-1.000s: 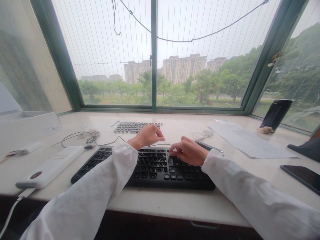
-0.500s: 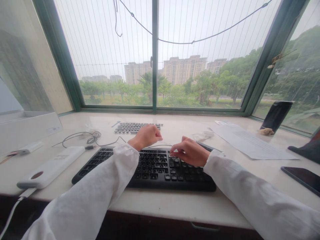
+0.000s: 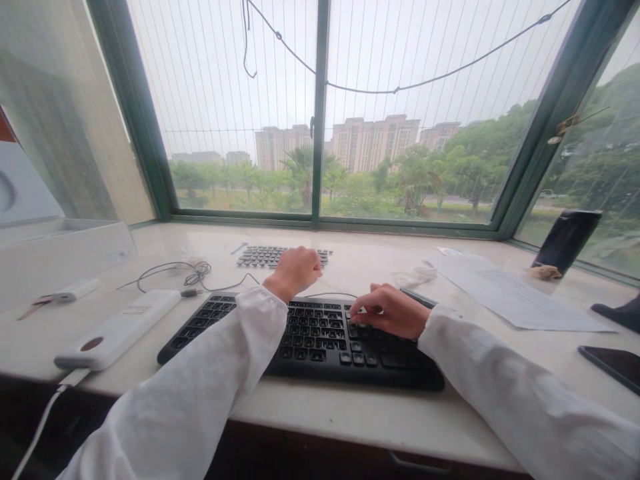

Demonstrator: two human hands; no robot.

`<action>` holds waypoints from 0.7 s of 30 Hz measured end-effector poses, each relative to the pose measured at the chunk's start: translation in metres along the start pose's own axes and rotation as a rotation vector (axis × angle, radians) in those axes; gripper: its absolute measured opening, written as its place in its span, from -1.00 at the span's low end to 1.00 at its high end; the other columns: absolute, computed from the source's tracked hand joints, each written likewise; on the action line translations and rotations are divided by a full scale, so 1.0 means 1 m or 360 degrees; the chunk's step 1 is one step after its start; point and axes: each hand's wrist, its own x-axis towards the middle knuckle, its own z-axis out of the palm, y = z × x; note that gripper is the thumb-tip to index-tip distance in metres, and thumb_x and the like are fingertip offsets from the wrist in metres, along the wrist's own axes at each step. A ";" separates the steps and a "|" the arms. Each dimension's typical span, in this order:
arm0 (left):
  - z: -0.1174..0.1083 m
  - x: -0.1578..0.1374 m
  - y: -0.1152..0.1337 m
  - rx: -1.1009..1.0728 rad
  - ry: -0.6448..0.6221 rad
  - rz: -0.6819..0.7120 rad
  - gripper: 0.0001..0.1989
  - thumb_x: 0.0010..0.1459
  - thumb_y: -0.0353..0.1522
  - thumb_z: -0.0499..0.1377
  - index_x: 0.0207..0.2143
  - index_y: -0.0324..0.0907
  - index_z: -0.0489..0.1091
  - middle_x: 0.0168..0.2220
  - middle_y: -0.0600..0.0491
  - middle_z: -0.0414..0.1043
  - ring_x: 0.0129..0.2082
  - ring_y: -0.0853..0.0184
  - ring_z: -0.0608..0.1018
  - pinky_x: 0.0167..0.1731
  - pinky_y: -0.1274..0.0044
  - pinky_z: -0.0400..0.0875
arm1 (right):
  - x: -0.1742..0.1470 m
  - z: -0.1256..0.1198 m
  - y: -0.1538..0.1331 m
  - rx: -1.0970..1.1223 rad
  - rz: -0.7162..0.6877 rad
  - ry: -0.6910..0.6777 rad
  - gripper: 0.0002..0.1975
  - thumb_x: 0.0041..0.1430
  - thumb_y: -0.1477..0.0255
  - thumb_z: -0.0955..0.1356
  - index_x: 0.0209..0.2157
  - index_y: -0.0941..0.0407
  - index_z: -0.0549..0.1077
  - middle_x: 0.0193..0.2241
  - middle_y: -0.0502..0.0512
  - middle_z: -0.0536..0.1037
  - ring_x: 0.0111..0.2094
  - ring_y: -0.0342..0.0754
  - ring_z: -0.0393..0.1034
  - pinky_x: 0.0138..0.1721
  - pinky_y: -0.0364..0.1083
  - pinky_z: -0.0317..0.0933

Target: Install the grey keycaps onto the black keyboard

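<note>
A black keyboard (image 3: 310,373) lies before me. Many of its key positions are bare, without caps; a few caps sit on it near my right hand. Behind it, loose keycaps (image 3: 260,255) are laid out in rows. My left hand (image 3: 296,272) is closed in front of the right part of those rows, its fingertips turned away, so anything in them is hidden. My right hand (image 3: 390,310) is curled over the right side of the keyboard, thumb and forefinger pinched down at the keys. What lies between those fingertips is too small to make out.
A white power bank (image 3: 120,330) with a cable lies left, near a white box (image 3: 75,250) and a coiled black cord (image 3: 197,272). To the right are a paper sheet (image 3: 515,293), a propped phone (image 3: 565,243) and a flat phone (image 3: 613,365). A window stands behind.
The whole view has shifted, so everything appears slightly further right. My right fingertips have come down closer to the keys. My left hand stays closed in nearly the same place.
</note>
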 end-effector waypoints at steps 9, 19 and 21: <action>-0.003 0.000 0.001 0.0020 -0.0012 -0.0035 -0.83 0.08 -0.30 0.20 -0.34 -0.15 0.57 -0.34 -0.07 0.56 -0.29 0.19 0.56 -0.20 0.40 0.40 | 0.000 0.003 0.001 -0.0053 0.0124 0.0029 -0.73 0.24 0.23 0.31 -0.30 0.05 0.60 -0.57 0.04 0.51 -0.43 -0.10 0.26 -0.29 -0.13 0.11; -0.001 0.000 -0.001 0.0011 -0.0006 -0.0039 -0.80 0.10 -0.37 0.16 -0.24 -0.20 0.54 -0.27 -0.13 0.53 -0.19 0.12 0.56 -0.16 0.35 0.43 | -0.003 -0.003 -0.006 0.0001 0.0138 -0.0166 -0.64 0.23 0.13 0.28 -0.32 0.06 0.61 -0.58 0.05 0.49 -0.45 -0.10 0.23 -0.39 -0.14 0.10; 0.001 0.001 -0.002 0.0007 -0.0023 -0.0048 -0.77 0.10 -0.40 0.15 -0.20 -0.21 0.53 -0.26 -0.14 0.53 -0.15 0.14 0.55 -0.13 0.37 0.42 | -0.004 -0.003 -0.003 0.0001 0.0184 -0.0164 -0.62 0.21 0.10 0.29 -0.34 0.07 0.61 -0.60 0.05 0.46 -0.46 -0.10 0.22 -0.39 -0.13 0.11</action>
